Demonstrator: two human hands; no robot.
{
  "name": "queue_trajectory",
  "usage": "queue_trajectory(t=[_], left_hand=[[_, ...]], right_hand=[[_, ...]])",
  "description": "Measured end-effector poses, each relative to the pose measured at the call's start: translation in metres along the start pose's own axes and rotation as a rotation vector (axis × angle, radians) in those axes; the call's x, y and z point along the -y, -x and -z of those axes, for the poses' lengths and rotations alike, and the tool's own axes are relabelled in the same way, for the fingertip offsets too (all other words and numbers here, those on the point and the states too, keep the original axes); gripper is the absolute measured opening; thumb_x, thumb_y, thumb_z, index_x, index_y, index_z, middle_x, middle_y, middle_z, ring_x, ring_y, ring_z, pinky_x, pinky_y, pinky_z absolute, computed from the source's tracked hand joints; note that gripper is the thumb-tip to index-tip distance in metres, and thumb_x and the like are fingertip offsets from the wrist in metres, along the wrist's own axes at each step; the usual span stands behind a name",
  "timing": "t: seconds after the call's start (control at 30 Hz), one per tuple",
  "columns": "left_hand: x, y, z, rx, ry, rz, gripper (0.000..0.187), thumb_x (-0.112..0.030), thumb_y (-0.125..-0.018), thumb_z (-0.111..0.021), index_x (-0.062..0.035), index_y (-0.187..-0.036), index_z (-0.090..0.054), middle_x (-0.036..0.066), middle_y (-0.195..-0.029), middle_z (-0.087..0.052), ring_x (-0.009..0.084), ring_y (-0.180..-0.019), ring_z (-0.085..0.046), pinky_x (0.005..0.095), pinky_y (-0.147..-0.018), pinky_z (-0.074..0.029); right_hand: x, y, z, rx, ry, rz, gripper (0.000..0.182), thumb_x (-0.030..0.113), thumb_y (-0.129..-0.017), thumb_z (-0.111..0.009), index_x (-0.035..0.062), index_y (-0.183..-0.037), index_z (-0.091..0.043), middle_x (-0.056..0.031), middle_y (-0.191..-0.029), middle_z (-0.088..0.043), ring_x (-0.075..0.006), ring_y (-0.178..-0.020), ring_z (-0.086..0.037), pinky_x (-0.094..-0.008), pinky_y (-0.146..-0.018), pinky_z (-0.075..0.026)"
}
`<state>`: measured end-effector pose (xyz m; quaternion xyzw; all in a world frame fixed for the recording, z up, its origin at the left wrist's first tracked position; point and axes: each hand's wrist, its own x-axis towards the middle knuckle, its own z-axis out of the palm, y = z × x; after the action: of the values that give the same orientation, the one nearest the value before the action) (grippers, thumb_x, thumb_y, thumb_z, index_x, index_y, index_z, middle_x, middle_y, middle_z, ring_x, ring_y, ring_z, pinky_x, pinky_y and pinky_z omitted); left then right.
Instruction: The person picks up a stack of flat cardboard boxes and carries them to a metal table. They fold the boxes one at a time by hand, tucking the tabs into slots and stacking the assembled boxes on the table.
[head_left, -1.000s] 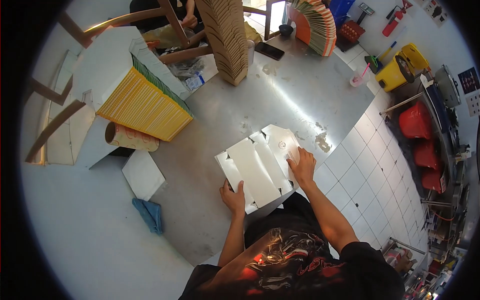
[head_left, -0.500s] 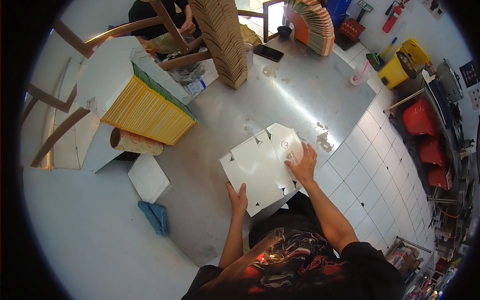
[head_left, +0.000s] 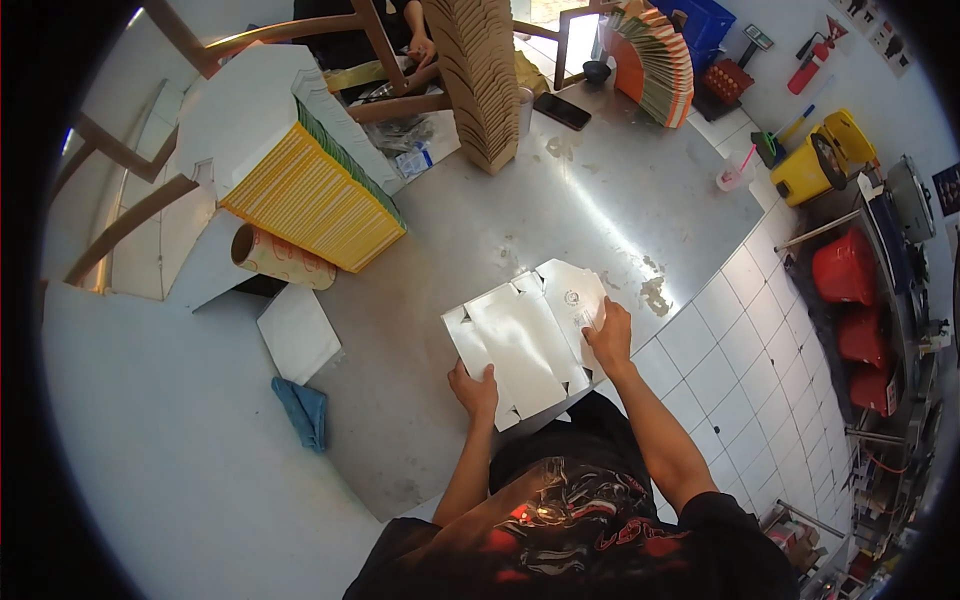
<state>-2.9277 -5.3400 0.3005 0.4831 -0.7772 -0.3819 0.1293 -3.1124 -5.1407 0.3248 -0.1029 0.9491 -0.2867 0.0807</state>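
You grip the white carton blank (head_left: 518, 345) at the metal table's (head_left: 450, 235) near edge, left hand (head_left: 476, 392) and right hand (head_left: 611, 337) pinching opposite ends, thumbs on top, probably to keep its creased panels steady.

You've got two hands at centre: one left hand (head_left: 474, 390), one right hand (head_left: 612, 338); one creased white card (head_left: 515, 345), centre; three stacks up top: one yellow-striped stack (head_left: 315, 195), one brown stack (head_left: 480, 95), one orange fanned stack (head_left: 640, 65); one phone (head_left: 563, 111), one black bowl (head_left: 596, 72), upper middle; one roll (head_left: 290, 259), one blue cloth (head_left: 303, 413), left; three red tubs (head_left: 843, 265), right; one yellow bin (head_left: 800, 178), one fire extinguisher (head_left: 806, 72), upper right.
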Motion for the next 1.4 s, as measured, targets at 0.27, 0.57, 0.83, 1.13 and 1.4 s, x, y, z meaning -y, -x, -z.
queue_trajectory(t=[0.27, 0.57, 0.83, 1.13, 1.4], left_hand=[[0.054, -0.02, -0.029, 0.033, 0.258, 0.101, 0.064, -0.009, -0.072, -0.08, -0.0028, -0.132, -0.055, 0.021, -0.116, -0.054, 0.0367, -0.111, -0.053, 0.046, -0.097, -0.044], [0.023, -0.012, -0.019, -0.03, 0.156, 0.17, 0.075, -0.011, -0.068, -0.085, -0.0032, -0.135, -0.052, 0.02, -0.116, -0.053, 0.0367, -0.107, -0.055, 0.0453, -0.097, -0.045], [-0.027, -0.014, 0.052, 0.177, 0.776, 0.18, 0.06, -0.021, -0.073, -0.087, 0.0011, -0.119, -0.055, 0.014, -0.118, -0.062, 0.0229, -0.109, -0.061, 0.0348, -0.094, -0.049], [-0.06, -0.013, 0.091, 0.559, 0.923, -0.414, 0.026, -0.006, -0.077, -0.082, -0.0049, -0.095, -0.063, 0.007, -0.089, -0.07, 0.017, -0.084, -0.067, 0.0304, -0.08, -0.056], [-0.024, -0.016, 0.065, 0.47, 0.621, -0.371, 0.02, -0.001, -0.077, -0.081, -0.0041, -0.094, -0.071, 0.005, -0.088, -0.069, 0.0116, -0.078, -0.064, 0.0259, -0.07, -0.051]], right_hand=[[0.009, -0.019, 0.01, 0.02, 0.052, -0.122, 0.103, 0.011, -0.059, -0.089, -0.0032, -0.146, -0.035, -0.0211, -0.117, -0.052, -0.0382, -0.114, -0.047, -0.0428, -0.103, -0.04], [0.012, -0.029, 0.021, 0.189, 0.044, -0.16, 0.076, 0.004, -0.054, -0.09, -0.0023, -0.123, -0.059, -0.0155, -0.103, -0.067, -0.0316, -0.097, -0.064, -0.0423, -0.087, -0.053], [0.071, -0.021, 0.126, 0.469, -0.626, -0.019, 0.047, -0.001, -0.061, -0.087, -0.0005, -0.104, -0.069, -0.009, -0.096, -0.073, -0.0208, -0.088, -0.069, -0.0344, -0.082, -0.055], [-0.003, -0.023, 0.093, 0.472, -0.703, 0.086, 0.018, -0.012, -0.072, -0.075, -0.0019, -0.086, -0.075, -0.0108, -0.089, -0.073, -0.0182, -0.086, -0.068, -0.0298, -0.082, -0.056], [-0.022, -0.01, 0.072, 0.528, -0.81, -0.082, 0.01, -0.007, -0.077, -0.075, -0.0017, -0.085, -0.074, -0.0099, -0.088, -0.073, -0.0157, -0.08, -0.067, -0.0278, -0.077, -0.056]])
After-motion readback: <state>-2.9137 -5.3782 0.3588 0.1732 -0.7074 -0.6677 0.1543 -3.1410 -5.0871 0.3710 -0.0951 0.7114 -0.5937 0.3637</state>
